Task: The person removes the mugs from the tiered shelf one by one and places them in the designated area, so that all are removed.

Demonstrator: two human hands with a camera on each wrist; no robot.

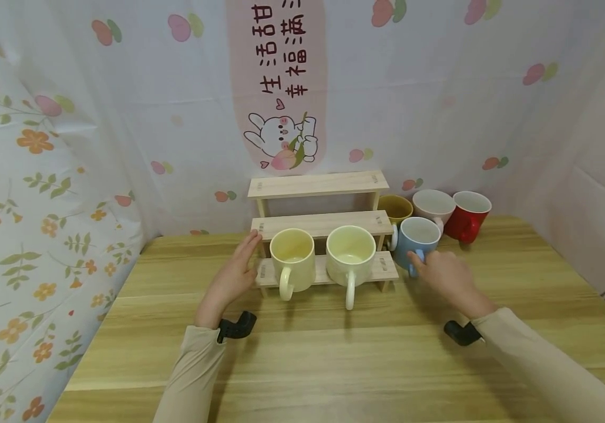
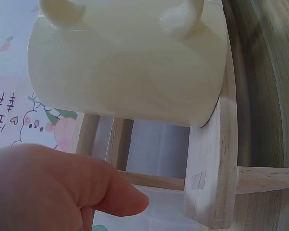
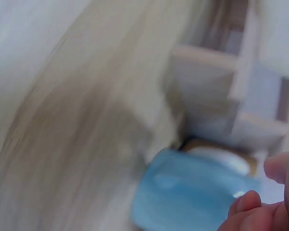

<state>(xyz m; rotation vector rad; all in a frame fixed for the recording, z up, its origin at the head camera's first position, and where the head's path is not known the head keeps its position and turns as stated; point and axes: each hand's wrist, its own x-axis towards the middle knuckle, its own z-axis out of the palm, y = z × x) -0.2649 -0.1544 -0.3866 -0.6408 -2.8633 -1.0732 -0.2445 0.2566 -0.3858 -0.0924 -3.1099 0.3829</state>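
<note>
On the lowest shelf of a three-step wooden rack [image 1: 318,224] stand a yellow mug [image 1: 293,264] and a pale cream-green mug [image 1: 350,258], their handles facing me. My left hand [image 1: 231,285] is at the rack's left end, fingers stretched out beside the shelves and holding nothing. In the left wrist view the thumb [image 2: 120,195] is apart from the nearby mug. Right of the rack, my right hand [image 1: 450,279] holds the blue mug [image 1: 417,241] by its handle, with curled fingers. The right wrist view is blurred, and the handle is hidden there.
Behind the blue mug stand a mustard mug [image 1: 395,207], a pale pink-white mug [image 1: 433,205] and a red mug [image 1: 469,217]. The wooden table [image 1: 334,364] meets a patterned cloth [image 1: 186,147] at the back. Black wrist mounts [image 1: 239,325] sit on both wrists.
</note>
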